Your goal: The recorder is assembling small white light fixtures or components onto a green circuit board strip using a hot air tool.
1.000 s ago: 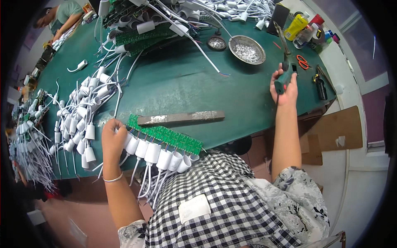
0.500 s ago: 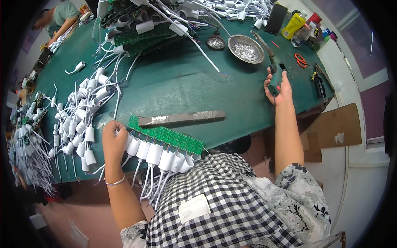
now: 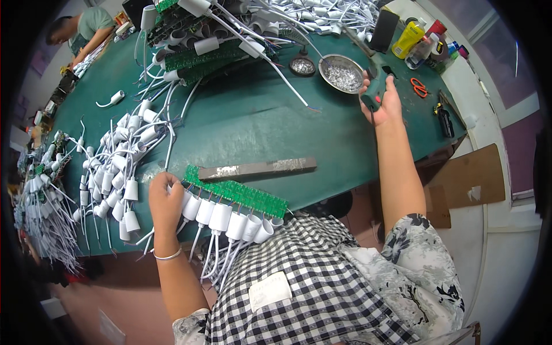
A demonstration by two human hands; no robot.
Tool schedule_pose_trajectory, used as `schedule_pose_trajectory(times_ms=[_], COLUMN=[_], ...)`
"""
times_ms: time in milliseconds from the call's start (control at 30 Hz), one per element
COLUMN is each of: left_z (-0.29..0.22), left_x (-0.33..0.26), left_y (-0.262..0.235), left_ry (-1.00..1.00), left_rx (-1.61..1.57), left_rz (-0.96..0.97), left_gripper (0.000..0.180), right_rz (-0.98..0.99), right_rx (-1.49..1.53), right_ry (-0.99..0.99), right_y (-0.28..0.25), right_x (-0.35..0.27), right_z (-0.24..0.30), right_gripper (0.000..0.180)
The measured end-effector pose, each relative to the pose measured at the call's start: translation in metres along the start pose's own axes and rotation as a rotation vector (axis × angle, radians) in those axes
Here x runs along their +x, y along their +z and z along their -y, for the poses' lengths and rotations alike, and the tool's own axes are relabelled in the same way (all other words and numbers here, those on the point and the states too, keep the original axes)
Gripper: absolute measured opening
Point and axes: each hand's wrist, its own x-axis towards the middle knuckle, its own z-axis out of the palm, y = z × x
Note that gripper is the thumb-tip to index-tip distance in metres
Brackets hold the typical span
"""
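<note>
My left hand (image 3: pixel 165 202) grips the left end of a long green circuit board strip (image 3: pixel 241 194) with a row of white lamp sockets (image 3: pixel 227 221) hanging from its near edge, at the front of the green table (image 3: pixel 247 126). Just behind the strip lies a grey metal bar (image 3: pixel 257 169). Far out to the right, my right hand (image 3: pixel 384 102) holds a dark green-handled soldering iron (image 3: pixel 374 92), next to a round metal dish (image 3: pixel 343 74) of silvery scraps.
A pile of white sockets with wires (image 3: pixel 112 172) covers the table's left side. More boards and cables (image 3: pixel 201 40) are heaped at the back. Bottles (image 3: pixel 411 37), orange scissors (image 3: pixel 418 87) and a small round tin (image 3: pixel 302 66) sit back right. Another person (image 3: pixel 77 31) works at far left.
My right hand has drawn the soldering iron leftward, toward the metal dish. My left hand stays on the strip's end.
</note>
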Motion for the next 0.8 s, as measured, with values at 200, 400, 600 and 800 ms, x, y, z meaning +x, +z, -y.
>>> schedule_pose_trajectory(times_ms=[200, 400, 600, 800], left_z=[-0.043, -0.193, -0.242, -0.255], left_x=[-0.005, 0.053, 0.113, 0.117], left_y=[-0.018, 0.047, 0.221, 0.263], left_ry=[0.241, 0.781, 0.517, 0.526], left_rx=[0.212, 0.078, 0.11, 0.089], left_rz=[-0.187, 0.054, 0.328, 0.268], left_gripper=[0.03, 0.026, 0.054, 0.036], right_rz=[-0.148, -0.259, -0.256, -0.284], right_rx=[0.094, 0.218, 0.234, 0.318], right_ry=[-0.219, -0.229, -0.236, -0.317], right_y=[-0.035, -0.069, -0.065, -0.066], right_x=[-0.005, -0.024, -0.04, -0.055], right_z=[0.014, 0.02, 0.008, 0.012], right_gripper=[0.058, 0.055, 0.051, 0.047])
